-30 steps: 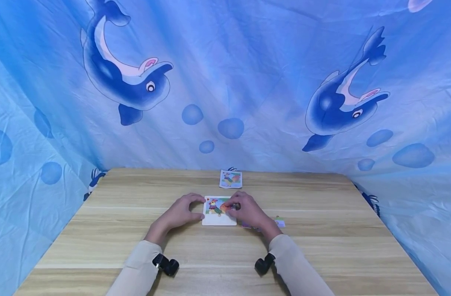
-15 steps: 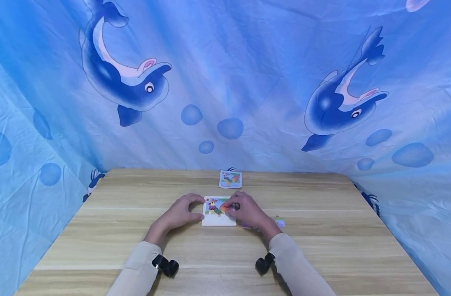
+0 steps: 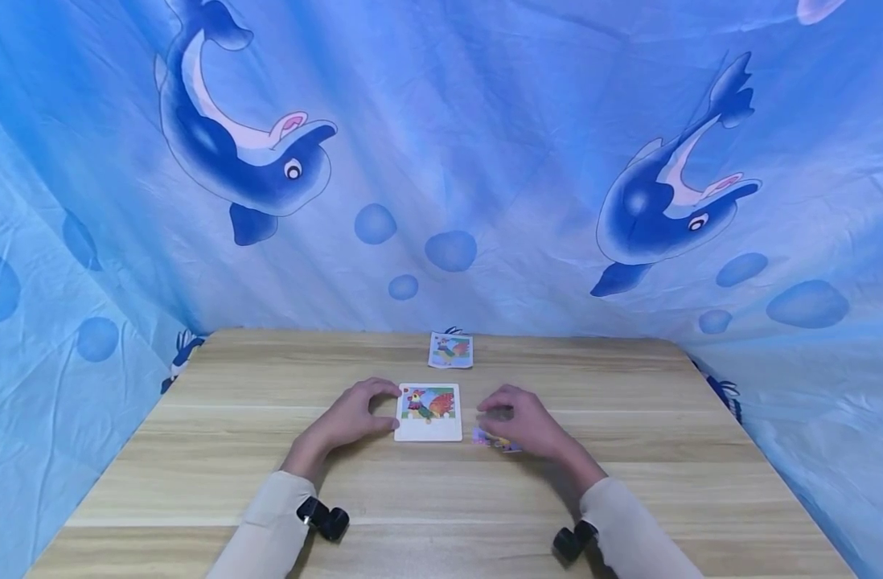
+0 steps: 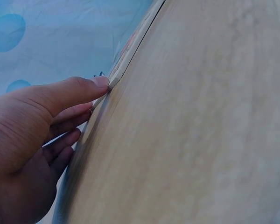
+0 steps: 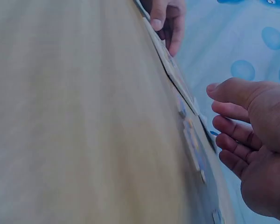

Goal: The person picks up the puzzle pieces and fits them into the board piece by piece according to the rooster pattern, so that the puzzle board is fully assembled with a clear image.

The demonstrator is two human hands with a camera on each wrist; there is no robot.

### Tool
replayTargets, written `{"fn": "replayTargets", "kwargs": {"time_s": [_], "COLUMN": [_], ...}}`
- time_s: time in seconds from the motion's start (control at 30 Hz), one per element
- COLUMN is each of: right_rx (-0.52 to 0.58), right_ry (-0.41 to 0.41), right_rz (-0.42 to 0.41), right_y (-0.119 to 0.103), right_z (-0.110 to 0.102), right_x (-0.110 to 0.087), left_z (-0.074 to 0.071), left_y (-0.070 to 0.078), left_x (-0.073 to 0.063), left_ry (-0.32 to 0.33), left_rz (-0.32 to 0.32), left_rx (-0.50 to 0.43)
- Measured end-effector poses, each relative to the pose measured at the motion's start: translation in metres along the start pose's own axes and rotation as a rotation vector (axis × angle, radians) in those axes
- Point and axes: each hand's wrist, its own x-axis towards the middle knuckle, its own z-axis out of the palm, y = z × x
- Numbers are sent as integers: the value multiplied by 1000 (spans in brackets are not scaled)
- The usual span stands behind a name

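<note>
A white puzzle board lies on the table, its upper part filled with a colourful rooster picture and its lower strip bare white. My left hand holds the board's left edge, thumb near the lower corner and index finger higher up. In the left wrist view the thumb presses against the board's corner. To the right of the board, my right hand hovers over several loose puzzle pieces, fingers loosely bent and nothing between them. The right wrist view shows these pieces lying flat, apart from the fingertips.
Behind the board lies a printed card with the same rooster picture. A wooden table carries everything, and a blue curtain with dolphins hangs along its back edge and sides.
My right hand has left the rooster's tail area and moved right, over the loose pieces, uncovering the tail. The left hand and the board have stayed in place.
</note>
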Motion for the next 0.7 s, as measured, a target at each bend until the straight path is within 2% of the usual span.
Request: {"fn": "replayTargets", "kwargs": {"time_s": [0.13,0.23,0.43,0.7], "right_rx": [-37,-56,-84,-95], "right_ry": [-6,-10,-7,15], "right_rz": [-11,-50,-116,-144], "right_y": [5,10,15,18], "right_z": [-1,0,1,4], "right_x": [-11,-15,-19,-20], "left_z": [0,0,1,0], "left_y": [0,0,-1,0], "left_x": [0,0,1,-1], "left_ry": [2,6,13,14], "left_rz": [0,6,24,30], "left_rx": [-2,0,3,4]}}
